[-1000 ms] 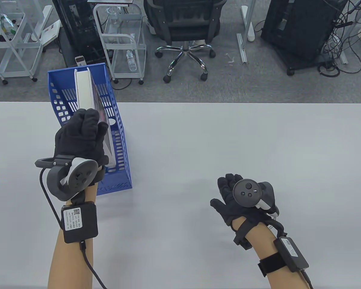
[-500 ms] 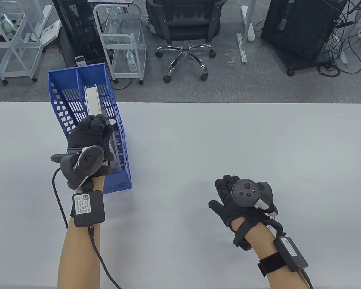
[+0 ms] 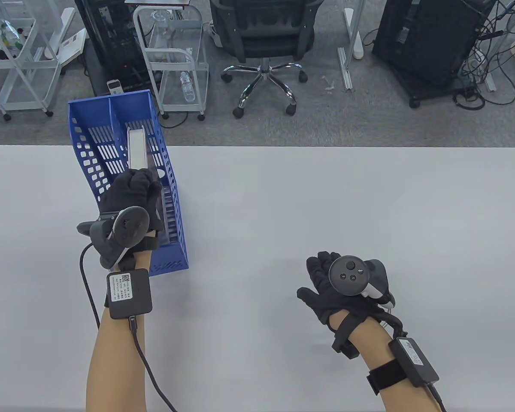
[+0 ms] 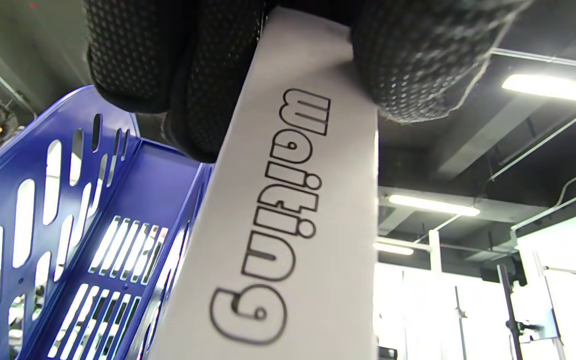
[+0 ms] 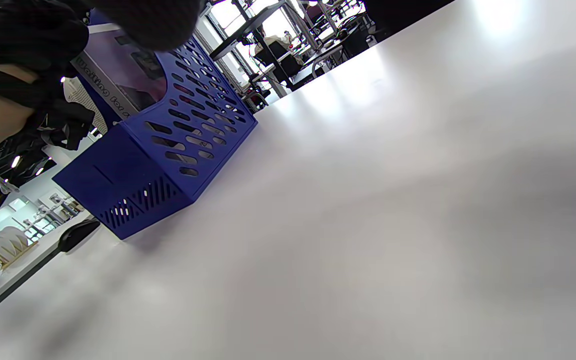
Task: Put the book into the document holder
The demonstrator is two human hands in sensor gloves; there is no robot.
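A blue perforated document holder (image 3: 174, 206) stands on the left of the table, with two compartments. My left hand (image 3: 131, 195) grips a white book (image 3: 137, 150) by its spine edge; the book stands upright inside the holder's right compartment. In the left wrist view my fingers (image 4: 168, 75) clamp the white spine (image 4: 293, 210), printed "Waiting", beside the holder's wall (image 4: 33, 200). My right hand (image 3: 326, 283) rests open on the table at the right, holding nothing. The right wrist view shows the holder (image 5: 168, 150) with the book (image 5: 118, 80) in it.
The grey table (image 3: 326, 206) stretches right of the holder. Beyond its far edge stand an office chair (image 3: 262, 38), white trolleys (image 3: 176, 56) and black cabinets (image 3: 429, 38) on the floor.
My left hand has lowered the book from above the holder down into the right compartment and moved slightly right. My right hand has barely moved.
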